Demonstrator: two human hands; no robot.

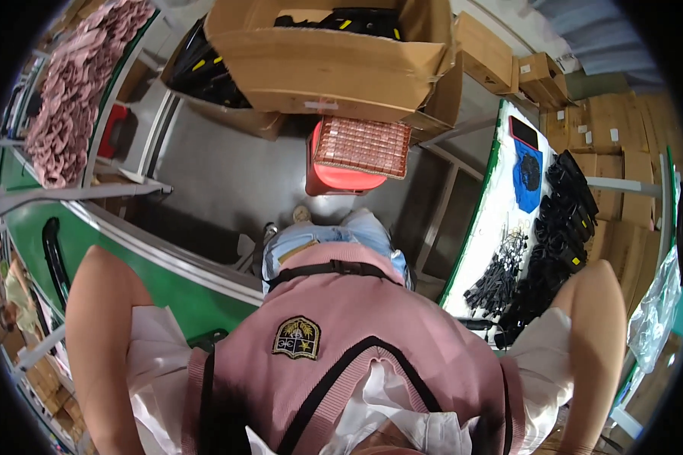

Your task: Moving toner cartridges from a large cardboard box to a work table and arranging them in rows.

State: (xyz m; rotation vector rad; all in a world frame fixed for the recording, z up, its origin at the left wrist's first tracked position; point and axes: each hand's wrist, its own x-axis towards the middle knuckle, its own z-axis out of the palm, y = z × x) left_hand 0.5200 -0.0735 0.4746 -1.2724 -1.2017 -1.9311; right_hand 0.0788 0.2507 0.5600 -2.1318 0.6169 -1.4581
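Observation:
Both my arms are bent, with the left elbow [99,265] and the right elbow [599,280] raised at my sides. My hands lie beyond the lower edge, so neither they nor anything they hold can be seen. Closest to my left elbow is a curved black strip [53,250] on the green tabletop [121,265]. Beside my right elbow, a white-topped table [470,258] carries a bunch of thin black cables [501,277] and a heap of black parts [565,201] with yellow marks.
Ahead stands a red stool [341,180] with a checked mat [364,148] on it. Behind it is a large open cardboard box [326,72] of black parts. Pink pieces [83,91] are piled far left. A phone [524,133] and blue bag [525,189] lie right.

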